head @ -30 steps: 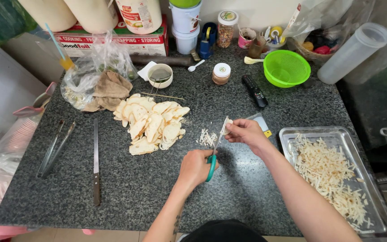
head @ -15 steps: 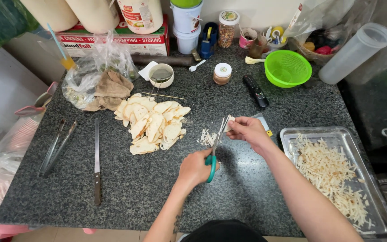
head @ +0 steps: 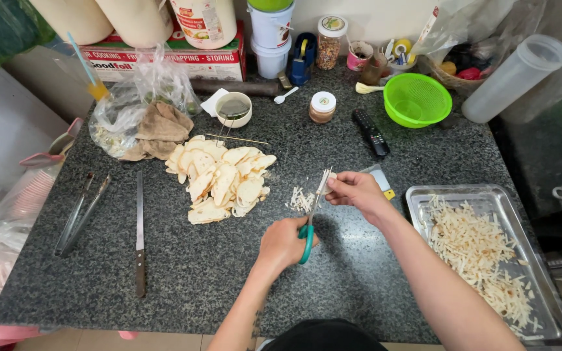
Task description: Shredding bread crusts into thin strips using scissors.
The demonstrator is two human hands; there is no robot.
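Left hand grips scissors; right hand pinches pale slice at blades.

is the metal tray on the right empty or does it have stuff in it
Not empty. The tray holds a loose heap of pale cut strips spread over most of its floor, with bare metal showing at the near-left corner.

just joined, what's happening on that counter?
A person is snipping a pale slice into strips. The left hand works the green-handled scissors; the right hand holds the slice at the blades. A small heap of cut strips lies on the speckled granite counter under the blades. A pile of whole pale slices sits to the left, and a metal tray on the right holds many more strips.
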